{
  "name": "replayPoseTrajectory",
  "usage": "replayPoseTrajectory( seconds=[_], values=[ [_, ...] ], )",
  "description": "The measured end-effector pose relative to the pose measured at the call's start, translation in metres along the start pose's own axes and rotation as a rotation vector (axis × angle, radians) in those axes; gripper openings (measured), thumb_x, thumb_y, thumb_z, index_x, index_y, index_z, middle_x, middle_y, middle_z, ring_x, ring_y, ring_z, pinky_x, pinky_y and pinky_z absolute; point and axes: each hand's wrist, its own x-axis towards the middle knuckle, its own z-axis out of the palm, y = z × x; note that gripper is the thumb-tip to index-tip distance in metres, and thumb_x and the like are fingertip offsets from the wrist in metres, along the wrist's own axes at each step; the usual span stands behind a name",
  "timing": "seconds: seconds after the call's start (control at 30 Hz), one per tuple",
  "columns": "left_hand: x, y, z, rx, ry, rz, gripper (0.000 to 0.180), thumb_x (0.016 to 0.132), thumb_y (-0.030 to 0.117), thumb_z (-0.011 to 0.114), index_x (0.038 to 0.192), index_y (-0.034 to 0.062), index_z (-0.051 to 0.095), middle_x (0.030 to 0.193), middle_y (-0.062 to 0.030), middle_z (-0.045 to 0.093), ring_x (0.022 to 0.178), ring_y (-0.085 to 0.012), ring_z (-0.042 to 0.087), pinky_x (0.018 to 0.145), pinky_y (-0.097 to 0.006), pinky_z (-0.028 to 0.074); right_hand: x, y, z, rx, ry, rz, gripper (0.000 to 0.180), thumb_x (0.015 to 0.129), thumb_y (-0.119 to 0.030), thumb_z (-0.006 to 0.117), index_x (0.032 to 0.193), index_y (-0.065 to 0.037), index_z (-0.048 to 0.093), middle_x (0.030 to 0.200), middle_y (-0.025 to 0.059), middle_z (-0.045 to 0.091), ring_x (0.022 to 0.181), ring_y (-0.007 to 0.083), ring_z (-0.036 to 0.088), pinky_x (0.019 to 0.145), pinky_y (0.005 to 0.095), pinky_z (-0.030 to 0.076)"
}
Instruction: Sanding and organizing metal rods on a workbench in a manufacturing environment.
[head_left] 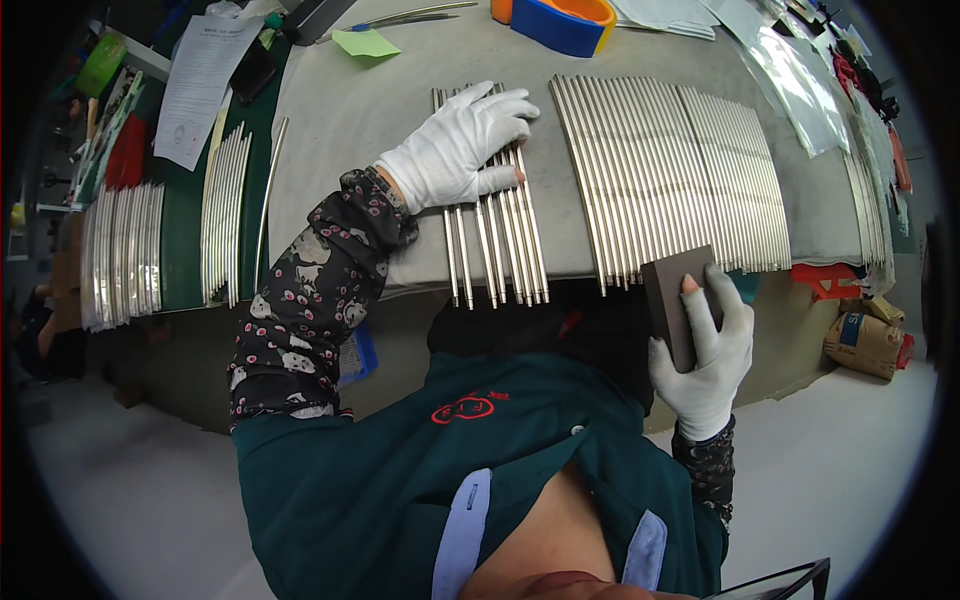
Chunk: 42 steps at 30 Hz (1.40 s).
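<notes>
My left hand [452, 150], in a white glove with some fingertips bare, lies flat across a small group of thin silvery metal rods [515, 245]. Its fingers are stretched out and apart. The rods lie side by side, with gaps between some, and their near ends stick out past the table's front edge. My right hand [715, 365], gloved the same way, grips a flat dark grey-brown rectangular block [670, 305] at the near ends of a wide row of similar rods [650, 180]. Whether the block touches those ends I cannot tell.
More rods stand in bundles at the left, one bundle [125, 250] in clear wrap and a smaller one [226, 215] beside it. A blue and orange tape dispenser [565, 22], a green sticky note [366, 43] and a printed sheet [203, 85] lie toward the back. A brown sack [862, 343] sits at right.
</notes>
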Motion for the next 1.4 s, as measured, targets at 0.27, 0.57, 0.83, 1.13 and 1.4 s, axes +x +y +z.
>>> replayPoseTrajectory(
  seconds=[0.27,0.57,0.83,1.13,1.4],
  values=[
    [0.015,0.009,0.007,0.233,-0.041,-0.051,0.065,0.092,0.047,0.048,0.139,0.0042,0.035,0.147,-0.0197,0.031,0.135,-0.0380,0.032,0.111,-0.053,0.024,-0.001,0.001,0.004,0.011,0.007,0.001,0.071,0.057,-0.017,0.074,0.125,-0.013,0.056,0.128,0.0172,0.050,0.099,0.0317,0.053,0.082,0.0401,0.048],
    [0.035,0.019,0.009,0.287,-0.105,-0.090,0.069,0.092,0.048,0.048,0.144,0.0057,0.032,0.150,-0.0190,0.028,0.138,-0.0358,0.030,0.112,-0.053,0.023,-0.003,0.001,0.005,0.018,0.017,0.017,0.069,0.056,-0.016,0.074,0.123,-0.012,0.057,0.128,0.0164,0.050,0.099,0.0318,0.053,0.083,0.0403,0.047],
    [0.035,0.019,0.009,0.284,-0.107,-0.100,0.068,0.092,0.049,0.048,0.144,0.0071,0.033,0.150,-0.0183,0.030,0.138,-0.0349,0.029,0.112,-0.053,0.023,-0.003,-0.001,0.004,0.030,0.014,0.011,0.070,0.056,-0.017,0.074,0.123,-0.012,0.057,0.127,0.0166,0.050,0.099,0.0318,0.054,0.083,0.0406,0.047],
    [0.033,0.017,0.009,0.274,-0.101,-0.103,0.069,0.093,0.052,0.043,0.146,0.0095,0.031,0.152,-0.0172,0.027,0.140,-0.0344,0.026,0.113,-0.054,0.020,-0.001,-0.018,0.009,0.074,-0.037,-0.049,0.071,0.054,-0.021,0.076,0.122,-0.014,0.058,0.127,0.0153,0.049,0.095,0.0311,0.054,0.079,0.0397,0.048],
    [0.009,0.004,-0.006,0.263,0.009,-0.230,0.074,0.091,0.059,0.044,0.144,0.0071,0.035,0.151,-0.0156,0.028,0.141,-0.0342,0.024,0.114,-0.054,0.018,0.006,-0.041,0.010,0.068,-0.073,-0.135,0.071,0.052,-0.024,0.078,0.119,-0.013,0.058,0.126,0.0142,0.049,0.086,0.0270,0.052,0.072,0.0369,0.046]
  ],
)
